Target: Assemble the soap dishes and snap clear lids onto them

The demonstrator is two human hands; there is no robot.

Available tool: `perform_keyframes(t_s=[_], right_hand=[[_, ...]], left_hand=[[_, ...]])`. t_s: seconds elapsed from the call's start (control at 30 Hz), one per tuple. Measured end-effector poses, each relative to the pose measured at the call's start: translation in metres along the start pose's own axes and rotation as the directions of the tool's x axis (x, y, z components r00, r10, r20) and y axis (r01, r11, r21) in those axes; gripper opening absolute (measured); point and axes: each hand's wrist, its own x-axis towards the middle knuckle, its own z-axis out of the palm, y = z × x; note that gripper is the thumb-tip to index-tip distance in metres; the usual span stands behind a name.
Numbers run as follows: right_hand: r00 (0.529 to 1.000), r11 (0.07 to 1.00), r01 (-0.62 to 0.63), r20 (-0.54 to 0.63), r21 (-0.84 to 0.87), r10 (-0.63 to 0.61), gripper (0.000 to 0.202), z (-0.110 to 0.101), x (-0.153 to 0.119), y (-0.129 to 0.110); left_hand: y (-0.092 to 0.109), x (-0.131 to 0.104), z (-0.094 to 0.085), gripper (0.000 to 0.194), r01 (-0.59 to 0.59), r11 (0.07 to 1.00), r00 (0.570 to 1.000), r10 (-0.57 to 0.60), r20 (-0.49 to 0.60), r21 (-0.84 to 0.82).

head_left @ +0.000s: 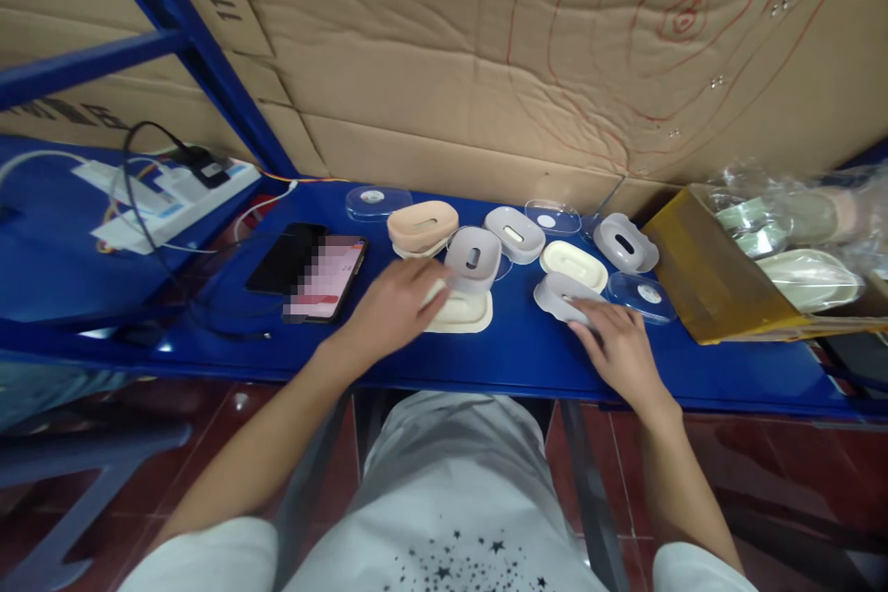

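My left hand [399, 305] is closed at the lower left edge of a grey slotted shell [474, 257], which is tilted above a cream tray [466, 311]. My right hand [621, 342] has its fingers on another grey shell [555, 294], thumb at its near edge. Between and behind them sit a cream oval tray [574, 266] and a grey slotted piece [514, 235]. A peach piece [423, 224] lies beyond my left hand, on top of a paler part. Farther right is a wavy-edged grey shell [625, 243].
Clear lids [378, 202] lie along the back and right of the blue table [513, 361]. Phones [326, 277] and a cabled power strip [180, 208] are at left. A cardboard box [728, 296] of bagged pieces stands at right, before a cardboard wall.
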Motion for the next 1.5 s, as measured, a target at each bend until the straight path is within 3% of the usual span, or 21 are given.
perform_keyframes(t_s=[0.1, 0.27, 0.37, 0.5, 0.6, 0.73, 0.83, 0.9, 1.0, 1.17, 1.33, 1.5], right_hand=[[0.996, 0.999, -0.019, -0.088, 0.034, 0.022, 0.040, -0.001, 0.006, 0.011], [0.995, 0.998, 0.057, -0.089, 0.027, -0.054, 0.034, 0.003, 0.017, 0.012], [0.989, 0.992, 0.129, -0.074, -0.008, -0.129, 0.030, 0.007, 0.016, 0.000], [0.976, 0.979, 0.198, -0.079, -0.046, -0.202, 0.028, 0.019, 0.011, -0.017], [0.963, 0.976, 0.214, -0.157, -0.045, -0.218, 0.022, 0.024, 0.014, -0.015], [0.942, 0.987, 0.077, -0.314, -0.144, -0.120, 0.021, 0.016, 0.034, 0.009], [0.936, 0.968, -0.068, -0.352, -0.240, -0.021, 0.029, 0.009, 0.059, 0.025], [0.952, 0.968, -0.060, -0.306, -0.245, -0.018, 0.035, 0.009, 0.079, 0.025], [0.984, 0.980, 0.078, -0.143, -0.185, -0.105, 0.041, 0.020, 0.110, 0.010], [0.979, 0.980, 0.180, 0.110, -0.081, -0.171, 0.048, 0.049, 0.158, -0.017], [0.979, 0.983, 0.176, 0.110, -0.054, -0.169, 0.043, 0.060, 0.166, -0.021], [0.999, 0.999, 0.046, -0.007, -0.015, -0.046, 0.053, 0.048, 0.165, -0.007]], left_hand=[[0.019, -0.025, 0.006, 0.031, -0.144, 0.988, 0.981, 0.134, 0.139, 0.060], [0.019, -0.029, 0.021, 0.030, -0.145, 0.982, 0.971, 0.117, 0.210, 0.122], [0.019, -0.028, 0.023, 0.017, -0.171, 0.983, 0.966, 0.152, 0.210, 0.074], [0.026, -0.030, 0.025, 0.020, -0.158, 0.986, 0.978, 0.149, 0.143, 0.054], [0.030, -0.031, 0.028, 0.021, -0.138, 0.988, 0.986, 0.130, 0.103, 0.074], [0.035, -0.033, 0.037, 0.017, -0.117, 0.989, 0.988, 0.107, 0.109, 0.092], [0.039, -0.035, 0.044, 0.015, -0.108, 0.992, 0.989, 0.101, 0.108, 0.065], [0.041, -0.036, 0.047, 0.014, -0.097, 0.995, 0.992, 0.093, 0.088, 0.039], [0.042, -0.038, 0.049, 0.015, -0.096, 0.995, 0.993, 0.094, 0.066, 0.022], [0.043, -0.040, 0.048, 0.015, -0.109, 0.994, 0.993, 0.108, 0.048, 0.023], [0.042, -0.042, 0.048, 0.017, -0.106, 0.994, 0.993, 0.106, 0.047, -0.001], [0.040, -0.042, 0.049, 0.016, -0.114, 0.993, 0.993, 0.114, 0.039, -0.013]])
